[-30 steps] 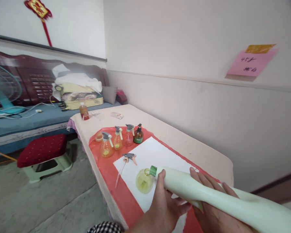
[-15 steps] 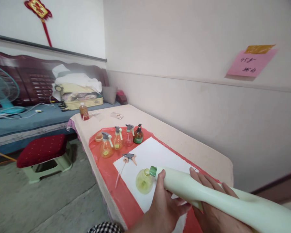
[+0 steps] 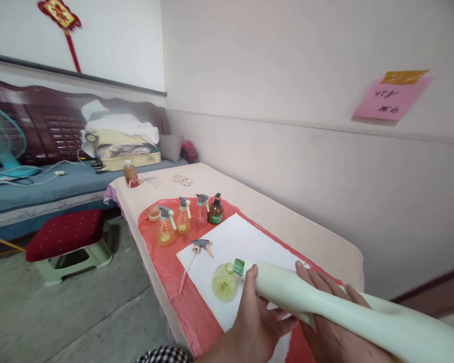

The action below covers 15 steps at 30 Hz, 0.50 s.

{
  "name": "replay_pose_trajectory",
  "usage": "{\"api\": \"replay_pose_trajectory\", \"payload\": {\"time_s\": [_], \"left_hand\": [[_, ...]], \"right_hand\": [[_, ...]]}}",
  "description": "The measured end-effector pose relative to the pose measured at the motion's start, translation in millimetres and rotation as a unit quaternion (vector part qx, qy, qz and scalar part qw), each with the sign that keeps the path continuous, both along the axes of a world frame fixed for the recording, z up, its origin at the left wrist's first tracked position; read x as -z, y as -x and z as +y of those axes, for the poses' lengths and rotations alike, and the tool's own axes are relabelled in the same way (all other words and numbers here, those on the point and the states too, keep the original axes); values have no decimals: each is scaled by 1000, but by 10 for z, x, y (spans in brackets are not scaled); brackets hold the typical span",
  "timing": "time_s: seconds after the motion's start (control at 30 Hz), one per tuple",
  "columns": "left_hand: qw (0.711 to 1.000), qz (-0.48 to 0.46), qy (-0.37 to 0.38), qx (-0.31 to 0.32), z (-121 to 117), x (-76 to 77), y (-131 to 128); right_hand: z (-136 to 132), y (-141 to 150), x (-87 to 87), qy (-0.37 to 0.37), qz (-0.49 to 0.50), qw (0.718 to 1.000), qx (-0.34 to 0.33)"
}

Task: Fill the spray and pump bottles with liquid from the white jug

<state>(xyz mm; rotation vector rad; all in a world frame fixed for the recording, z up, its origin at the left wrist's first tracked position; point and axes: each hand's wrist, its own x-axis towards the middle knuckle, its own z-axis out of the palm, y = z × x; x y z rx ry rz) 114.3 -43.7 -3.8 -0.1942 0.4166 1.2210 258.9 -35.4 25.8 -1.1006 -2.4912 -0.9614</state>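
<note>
Both my hands hold a large pale green plastic jug (image 3: 348, 302), tilted so its green neck (image 3: 238, 266) points left and down. My left hand (image 3: 255, 312) is closed around the jug near the neck, thumb on top. My right hand (image 3: 333, 312) grips it farther back, partly hidden behind the jug. The neck meets the mouth of a round yellowish, see-through bottle (image 3: 225, 283), which has no spray head and stands on a white sheet (image 3: 234, 237). A grey and peach trigger spray head (image 3: 202, 246) with a clear tube lies beside it.
Behind the sheet, on red plastic film (image 3: 196, 312), stand several trigger spray bottles (image 3: 167, 231) and a dark pump bottle (image 3: 216, 210). A capped bottle (image 3: 130, 174) stands at the table's far end. A red stool (image 3: 66, 234) is left; a wall runs along the right.
The jug, my hands and the yellowish bottle stay practically in place. Only the fan on the bed at the left turns slightly.
</note>
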Motion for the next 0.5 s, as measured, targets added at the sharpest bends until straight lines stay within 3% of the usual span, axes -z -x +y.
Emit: {"api": "replay_pose_trajectory", "payload": {"time_s": [0.5], "left_hand": [[1000, 16, 10, -15, 18, 45, -13]], "right_hand": [[6, -8, 5, -23, 5, 1000, -18]]}}
